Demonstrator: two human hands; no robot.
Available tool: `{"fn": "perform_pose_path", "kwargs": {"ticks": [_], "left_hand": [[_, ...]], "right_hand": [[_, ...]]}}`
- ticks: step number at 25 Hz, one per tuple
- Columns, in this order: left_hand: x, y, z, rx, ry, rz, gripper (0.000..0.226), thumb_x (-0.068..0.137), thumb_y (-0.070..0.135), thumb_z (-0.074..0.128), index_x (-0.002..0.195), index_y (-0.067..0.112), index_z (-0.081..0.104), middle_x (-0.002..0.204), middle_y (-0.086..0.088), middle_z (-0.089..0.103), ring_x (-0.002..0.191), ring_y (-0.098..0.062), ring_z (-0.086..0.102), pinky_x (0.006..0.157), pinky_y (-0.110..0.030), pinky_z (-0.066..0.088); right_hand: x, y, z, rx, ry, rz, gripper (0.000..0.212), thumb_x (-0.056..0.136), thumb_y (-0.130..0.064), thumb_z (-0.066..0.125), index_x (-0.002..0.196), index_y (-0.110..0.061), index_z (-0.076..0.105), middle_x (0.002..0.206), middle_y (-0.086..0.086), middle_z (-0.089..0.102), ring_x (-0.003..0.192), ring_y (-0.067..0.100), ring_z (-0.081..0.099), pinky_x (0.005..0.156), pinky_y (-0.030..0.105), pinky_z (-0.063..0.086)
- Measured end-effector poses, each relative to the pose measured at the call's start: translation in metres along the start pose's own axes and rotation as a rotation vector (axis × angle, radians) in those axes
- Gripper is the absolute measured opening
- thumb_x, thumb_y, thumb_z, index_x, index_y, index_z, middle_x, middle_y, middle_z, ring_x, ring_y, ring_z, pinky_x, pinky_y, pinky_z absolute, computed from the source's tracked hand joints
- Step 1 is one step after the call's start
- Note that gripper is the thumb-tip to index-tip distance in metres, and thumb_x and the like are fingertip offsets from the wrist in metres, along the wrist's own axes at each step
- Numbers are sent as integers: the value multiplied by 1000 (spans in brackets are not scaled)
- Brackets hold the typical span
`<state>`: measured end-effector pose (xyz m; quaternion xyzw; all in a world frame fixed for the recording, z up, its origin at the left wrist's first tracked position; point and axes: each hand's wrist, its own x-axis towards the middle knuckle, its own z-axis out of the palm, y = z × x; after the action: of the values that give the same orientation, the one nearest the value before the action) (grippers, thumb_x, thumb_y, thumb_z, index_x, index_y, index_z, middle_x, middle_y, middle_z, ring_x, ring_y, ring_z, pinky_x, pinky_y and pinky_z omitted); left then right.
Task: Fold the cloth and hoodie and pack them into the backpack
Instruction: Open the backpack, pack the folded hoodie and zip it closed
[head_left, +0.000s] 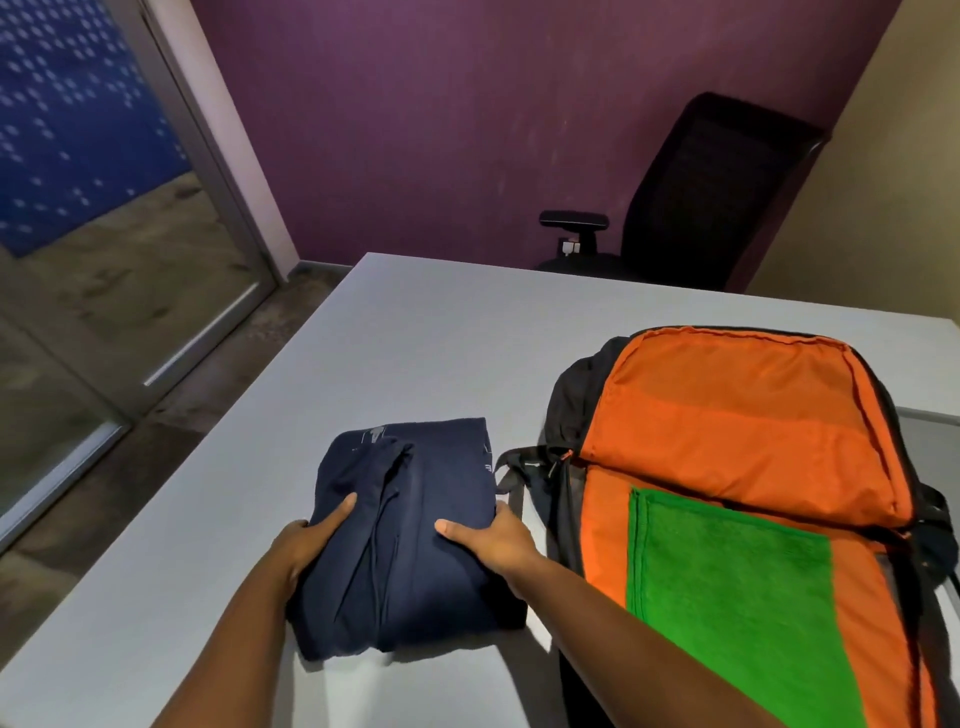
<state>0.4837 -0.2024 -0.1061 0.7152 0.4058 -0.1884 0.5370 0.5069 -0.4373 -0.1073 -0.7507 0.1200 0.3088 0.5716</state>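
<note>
Two bare hands grip a folded navy hoodie (410, 530) that lies on the pale grey table (415, 338), just left of the open backpack (737, 415). The left hand (311, 540) clasps the hoodie's left edge, thumb lying on top of the fabric and fingers tucked out of sight under it. The right hand (493, 540) clasps the hoodie's right edge the same way, thumb stretched across the top, fingers curled round the side nearest the backpack. The hoodie is a thick, roughly rectangular bundle with a raised fold running down its middle. The backpack lies flat with its flap thrown back, showing orange lining, its black strap (514, 467) reaching toward the hoodie. A folded green cloth (727, 587) rests inside the backpack on the lining. Beyond the backpack, past the table's far edge, a black office chair (701, 192) stands against the purple wall (441, 130)
</note>
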Motion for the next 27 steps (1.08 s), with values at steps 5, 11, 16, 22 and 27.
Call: {"fn": "perform_pose_path", "kwargs": {"ticks": [5,11,16,22,27], "left_hand": [[-4,-1,3,-22,-45,-30,94,70,65,62,131,-5,47,126,-26,55,97,-34,57,91,-43,46],[-36,9,6,-66,-30,26,92,66,62,68,128,-5,51,120,-24,59,96,-33,60,88,-41,50],[-79,36,2,-109,7,143,90,65,59,70,127,-4,52,119,-22,60,97,-32,61,87,-40,50],[-149,81,23,-105,23,346,77,69,61,68,115,1,59,110,-20,63,92,-33,62,79,-38,51],[-193,104,84,-59,-78,469,54,73,61,65,88,9,62,86,-9,65,81,-26,62,69,-34,48]], "right_hand": [[0,-7,-3,79,2,60,88,53,-49,86,124,-9,54,120,6,61,107,25,59,93,36,49],[-7,-8,-12,33,7,-2,76,44,-50,88,106,-11,67,108,5,69,96,24,66,89,40,53],[-35,-32,-32,56,31,-126,48,63,-36,84,100,-11,69,103,4,70,94,22,67,88,38,54],[-87,-61,-88,100,81,-289,38,63,-29,84,93,-10,70,99,6,72,90,23,68,83,37,55],[-147,-59,-170,87,169,-337,19,73,-20,78,87,-15,65,75,-5,65,59,4,59,45,12,40]]}}
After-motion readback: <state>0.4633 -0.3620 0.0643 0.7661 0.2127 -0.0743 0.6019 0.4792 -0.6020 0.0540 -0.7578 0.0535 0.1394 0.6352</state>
